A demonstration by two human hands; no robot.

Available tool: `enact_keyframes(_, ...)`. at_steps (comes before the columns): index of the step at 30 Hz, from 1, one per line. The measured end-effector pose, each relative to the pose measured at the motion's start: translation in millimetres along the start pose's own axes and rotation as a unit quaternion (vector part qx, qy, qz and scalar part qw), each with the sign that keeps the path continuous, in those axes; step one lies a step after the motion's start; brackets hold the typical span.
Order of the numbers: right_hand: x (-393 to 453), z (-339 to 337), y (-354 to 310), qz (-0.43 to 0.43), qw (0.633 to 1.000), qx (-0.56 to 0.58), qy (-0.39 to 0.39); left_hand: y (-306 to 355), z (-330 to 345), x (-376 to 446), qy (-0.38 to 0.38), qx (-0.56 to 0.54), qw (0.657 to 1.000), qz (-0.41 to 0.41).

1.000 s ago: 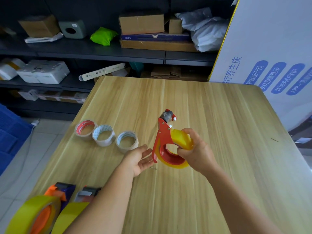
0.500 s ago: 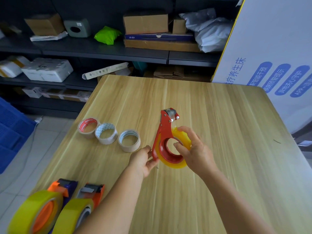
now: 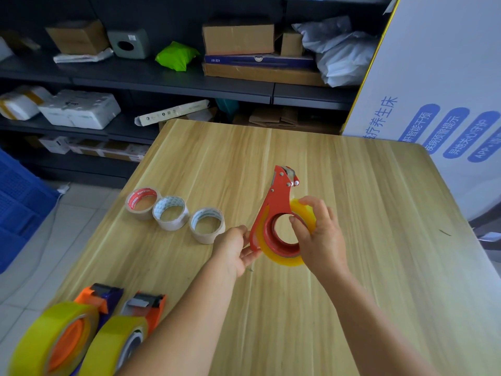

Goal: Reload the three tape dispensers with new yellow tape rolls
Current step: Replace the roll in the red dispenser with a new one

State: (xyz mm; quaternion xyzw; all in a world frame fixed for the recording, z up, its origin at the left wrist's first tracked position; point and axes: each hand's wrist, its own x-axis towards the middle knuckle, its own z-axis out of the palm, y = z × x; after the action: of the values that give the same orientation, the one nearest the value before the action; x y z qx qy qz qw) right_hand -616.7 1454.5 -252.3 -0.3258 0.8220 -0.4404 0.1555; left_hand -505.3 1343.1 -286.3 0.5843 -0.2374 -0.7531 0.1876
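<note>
A red tape dispenser (image 3: 273,210) is held upright above the wooden tabletop (image 3: 379,213), cutter end up and away from the camera. A yellow tape roll (image 3: 284,256) is seated on its round hub. The right hand (image 3: 321,240) is wrapped around the roll from the right side, fingers (image 3: 314,204) curled over the roll's outer edge and thumb pressed at the hub opening, so the roll is gripped. The left hand (image 3: 235,246) is placed at the dispenser's lower left edge, with the fingertips touching the red frame; the hand is partly curled, and whether the frame is actually pinched cannot be told.

Three used tape rolls are laid in a row on the tabletop to the left of the hands: one with a red core (image 3: 141,202), one with a white patterned core (image 3: 170,213), and one with a pale core (image 3: 207,225), each just beside the next.

At the near left corner of the tabletop two more dispensers are lying side by side, an orange and purple one (image 3: 100,295) and an orange one (image 3: 147,303), each already loaded with a large yellow roll (image 3: 51,340) (image 3: 113,346).

Dark shelves (image 3: 173,85) with boxes and bags are seen behind the tabletop, and a white printed board (image 3: 439,77) stands at the right.
</note>
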Motion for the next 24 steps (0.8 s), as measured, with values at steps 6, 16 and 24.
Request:
enact_keyframes(6, 3.0, 3.2, -8.8, 0.002, 1.0, 0.001, 0.009, -7.6, -2.5, 0.9, -0.018, 0.009, 1.0, 0.007)
enact_keyframes(16, 1.2, 9.5, -17.3, 0.017, 0.999, -0.038, -0.013, -21.0, -11.1, 2.2, -0.007, 0.082, 0.996, 0.045)
enact_keyframes(24, -7.4, 13.8, -20.3, 0.025, 0.997, -0.057, -0.038, -43.5, -27.3, -6.7, 0.018, 0.126, 0.987, 0.099)
